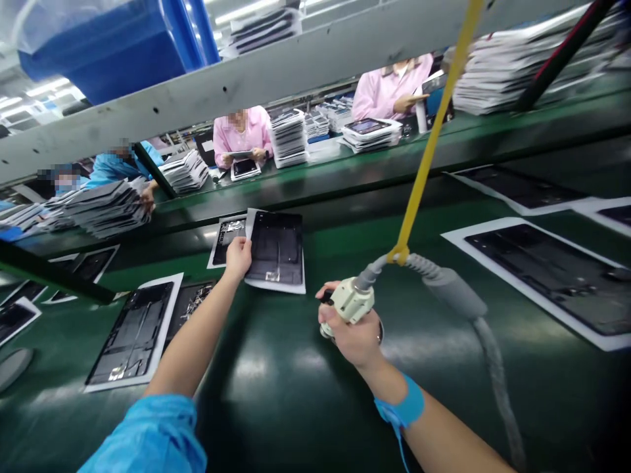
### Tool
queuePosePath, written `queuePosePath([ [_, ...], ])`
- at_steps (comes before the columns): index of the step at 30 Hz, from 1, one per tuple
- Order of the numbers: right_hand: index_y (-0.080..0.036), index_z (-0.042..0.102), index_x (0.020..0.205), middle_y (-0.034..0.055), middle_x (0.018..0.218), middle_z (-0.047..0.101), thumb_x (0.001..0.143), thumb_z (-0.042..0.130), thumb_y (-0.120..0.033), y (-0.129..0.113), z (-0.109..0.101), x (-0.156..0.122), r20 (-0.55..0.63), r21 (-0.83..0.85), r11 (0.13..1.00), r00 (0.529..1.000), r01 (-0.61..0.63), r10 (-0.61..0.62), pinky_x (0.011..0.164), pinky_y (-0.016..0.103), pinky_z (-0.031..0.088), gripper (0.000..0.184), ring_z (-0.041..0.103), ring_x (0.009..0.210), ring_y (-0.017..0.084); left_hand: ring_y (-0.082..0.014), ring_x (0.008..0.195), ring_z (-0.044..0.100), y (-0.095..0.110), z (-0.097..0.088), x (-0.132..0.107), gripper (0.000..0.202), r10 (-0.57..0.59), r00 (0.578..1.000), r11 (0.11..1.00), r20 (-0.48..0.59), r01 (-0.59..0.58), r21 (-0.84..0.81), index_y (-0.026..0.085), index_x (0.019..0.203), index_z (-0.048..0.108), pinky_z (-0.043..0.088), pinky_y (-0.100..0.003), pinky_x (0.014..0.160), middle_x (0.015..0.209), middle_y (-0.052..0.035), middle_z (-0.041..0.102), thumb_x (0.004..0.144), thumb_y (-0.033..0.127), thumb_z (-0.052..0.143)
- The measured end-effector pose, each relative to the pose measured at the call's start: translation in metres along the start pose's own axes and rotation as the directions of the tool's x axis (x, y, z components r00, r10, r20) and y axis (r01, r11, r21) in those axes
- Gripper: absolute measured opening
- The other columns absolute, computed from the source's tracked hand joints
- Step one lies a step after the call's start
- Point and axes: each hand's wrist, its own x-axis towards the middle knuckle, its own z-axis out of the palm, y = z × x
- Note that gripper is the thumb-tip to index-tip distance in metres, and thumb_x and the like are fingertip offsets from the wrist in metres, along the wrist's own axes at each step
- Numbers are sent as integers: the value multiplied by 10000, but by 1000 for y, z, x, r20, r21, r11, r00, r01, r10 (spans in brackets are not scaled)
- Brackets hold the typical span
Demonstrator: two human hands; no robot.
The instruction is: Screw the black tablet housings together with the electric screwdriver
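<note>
My left hand (238, 257) is closed on the left edge of a black tablet housing (279, 246) with a white sheet behind it. My right hand (357, 332) is wrapped round a cream-coloured gun-shaped tool (353, 299), its fingers near a black button or trigger. A thick grey cable (456, 293) runs from this tool, and a yellow strap (434, 144) holds it from above. Behind my left hand lies another panel (229, 233) with silvery parts. A blue band (407, 402) is round my right wrist.
More dark panels on white sheets lie on the green belt (276, 368), at left (133, 332) and right (552, 269). A grey beam (276, 72) crosses above, beside a blue bin (113, 49). Co-workers in pink (244, 135) and blue sit beyond, among stacked panels (288, 138).
</note>
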Motion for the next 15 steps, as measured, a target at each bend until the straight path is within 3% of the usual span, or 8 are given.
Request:
queuePosePath([
  [4,-215,659,1052,53,942,715,851,744,-310,8,-4,1,6,-51,999,1000,18,-18,502,250,521,238,651,651,142,-244,1025,714,28,40,45,386,-11,1000,998,-2,11,61,64,1244,628,532,-320,874,1138,-205,739,1001,245,390],
  [7,-216,658,1068,47,909,719,849,748,-312,10,-6,1,-4,-61,998,1000,10,-10,502,259,528,256,664,652,153,-280,1082,704,26,49,54,407,20,996,988,84,-33,148,74,1302,618,527,-348,905,1193,-225,727,977,248,446],
  [10,-221,660,1069,44,910,726,848,751,-310,8,-6,1,3,-60,998,1000,8,-7,502,263,536,255,663,629,147,-292,1156,676,6,32,53,385,82,969,954,234,-144,262,121,1260,670,496,-347,983,1253,-195,716,924,228,516],
  [15,-237,665,1082,38,920,730,850,759,-307,6,-3,0,19,-52,998,999,32,-31,515,267,546,259,658,609,137,-276,1026,705,-33,-27,54,303,90,860,843,503,-335,421,204,1029,765,499,-314,947,1055,-103,779,757,180,634],
])
